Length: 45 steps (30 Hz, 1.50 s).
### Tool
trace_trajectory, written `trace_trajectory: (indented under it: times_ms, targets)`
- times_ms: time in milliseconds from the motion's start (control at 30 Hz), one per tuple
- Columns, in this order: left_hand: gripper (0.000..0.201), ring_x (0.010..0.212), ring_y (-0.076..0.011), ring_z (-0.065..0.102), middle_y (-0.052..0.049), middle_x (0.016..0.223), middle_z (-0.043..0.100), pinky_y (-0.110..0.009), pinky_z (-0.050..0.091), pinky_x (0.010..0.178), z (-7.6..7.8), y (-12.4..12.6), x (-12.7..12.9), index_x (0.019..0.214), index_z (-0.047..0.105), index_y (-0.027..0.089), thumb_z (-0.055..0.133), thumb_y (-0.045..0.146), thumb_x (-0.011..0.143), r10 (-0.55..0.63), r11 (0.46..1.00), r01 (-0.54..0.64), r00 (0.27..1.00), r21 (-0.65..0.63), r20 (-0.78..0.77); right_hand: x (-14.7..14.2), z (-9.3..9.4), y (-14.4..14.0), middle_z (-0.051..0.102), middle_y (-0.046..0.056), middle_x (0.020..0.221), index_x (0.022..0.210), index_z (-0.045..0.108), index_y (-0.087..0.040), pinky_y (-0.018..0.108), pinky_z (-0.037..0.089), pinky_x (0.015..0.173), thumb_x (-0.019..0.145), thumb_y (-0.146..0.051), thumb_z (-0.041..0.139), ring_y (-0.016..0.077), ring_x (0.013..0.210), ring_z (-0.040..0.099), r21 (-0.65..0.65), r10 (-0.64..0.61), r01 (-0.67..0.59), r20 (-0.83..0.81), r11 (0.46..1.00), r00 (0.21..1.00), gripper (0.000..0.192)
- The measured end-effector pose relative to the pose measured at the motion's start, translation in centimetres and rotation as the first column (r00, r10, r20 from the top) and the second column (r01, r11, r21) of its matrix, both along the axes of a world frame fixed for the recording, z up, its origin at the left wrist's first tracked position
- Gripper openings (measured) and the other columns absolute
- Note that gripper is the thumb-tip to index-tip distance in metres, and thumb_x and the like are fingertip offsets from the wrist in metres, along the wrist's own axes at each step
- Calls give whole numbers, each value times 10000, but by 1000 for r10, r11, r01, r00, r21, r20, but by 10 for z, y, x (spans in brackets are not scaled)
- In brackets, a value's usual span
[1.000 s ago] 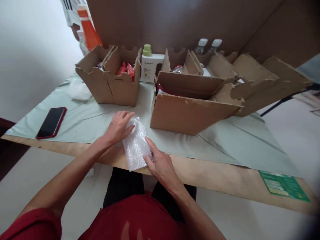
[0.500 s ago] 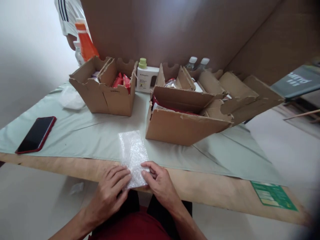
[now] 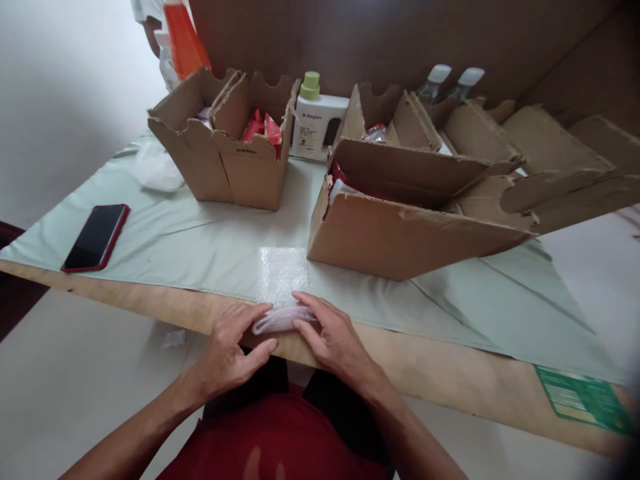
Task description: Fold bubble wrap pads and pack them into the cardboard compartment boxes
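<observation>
A piece of clear bubble wrap (image 3: 284, 275) lies near the front edge of the cloth-covered table, its near end curled over into a loose fold. Around the left end of that fold are the fingers and thumb of my left hand (image 3: 235, 347), the fingertips on top and the thumb on the near side. My right hand (image 3: 337, 340) holds the fold's right end, fingertips on its upper side and thumb against its near side. Whether anything is wrapped inside cannot be made out.
Cardboard bins (image 3: 240, 173) stand at back left, with more cardboard bins (image 3: 410, 233) at right. Between them is a white bottle (image 3: 317, 127) with a green cap. A phone (image 3: 97, 237) lies left, and a green printed sheet (image 3: 583, 399) at the right edge. Another person's arm (image 3: 151, 33) shows behind.
The near end of the bubble wrap has been folded up and over, so the flat part is shorter. Both hands have shifted to the fold's ends. The camera view has moved slightly.
</observation>
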<state>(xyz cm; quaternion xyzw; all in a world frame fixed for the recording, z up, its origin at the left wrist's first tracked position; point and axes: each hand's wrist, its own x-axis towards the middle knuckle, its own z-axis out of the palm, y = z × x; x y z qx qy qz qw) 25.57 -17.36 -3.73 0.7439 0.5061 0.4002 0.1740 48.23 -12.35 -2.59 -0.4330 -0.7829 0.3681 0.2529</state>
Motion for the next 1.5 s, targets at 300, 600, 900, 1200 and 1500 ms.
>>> trace_trajectory:
  times_ms: [300, 600, 900, 1200, 1500]
  targets:
    - [213, 746, -170, 672, -33, 859, 718, -306, 560, 702, -5, 17, -2, 1172, 670, 165, 583, 203, 981, 186, 982, -189, 978, -19, -98, -15, -4, 4, 770, 88, 1187, 1304, 665, -205, 363, 577, 880, 960, -249, 562, 214, 943, 728, -56, -161, 159, -24, 986, 987, 362]
    - [267, 970, -254, 668, -118, 1089, 671, -423, 584, 854, -11, 21, -1, 1258, 617, 166, 575, 217, 999, 238, 971, -226, 936, 75, -260, -9, 4, -11, 683, 145, 1387, 1326, 635, -197, 493, 480, 1048, 971, -170, 577, 314, 1333, 584, 500, 22, -200, 339, 842, 941, 361]
    - [362, 1013, -211, 680, -75, 1106, 726, -373, 554, 905, 7, 1, -16, 1339, 580, 199, 583, 178, 978, -35, 999, 32, 997, -43, -63, -8, 14, -1, 790, 57, 1203, 1297, 688, -210, 390, 522, 962, 1058, -235, 500, 210, 1058, 725, 146, 115, -147, 209, 978, 971, 305]
    - [268, 844, -224, 643, -80, 948, 691, -375, 544, 782, -8, 30, -5, 1222, 652, 144, 552, 266, 1005, 198, 979, -206, 947, -5, -251, -15, 0, 33, 608, 189, 1484, 1371, 647, -164, 543, 481, 1040, 994, -479, 580, 367, 1296, 597, 283, -137, 13, 425, 959, 895, 495]
    - [411, 992, -232, 698, -98, 1127, 716, -387, 589, 880, -10, 19, -4, 1348, 594, 198, 615, 264, 943, 235, 966, -236, 972, -107, -20, -15, 5, 24, 730, 65, 1034, 972, 665, -221, 375, 497, 914, 919, -322, 684, 229, 989, 654, 14, -38, 37, 125, 999, 991, 116]
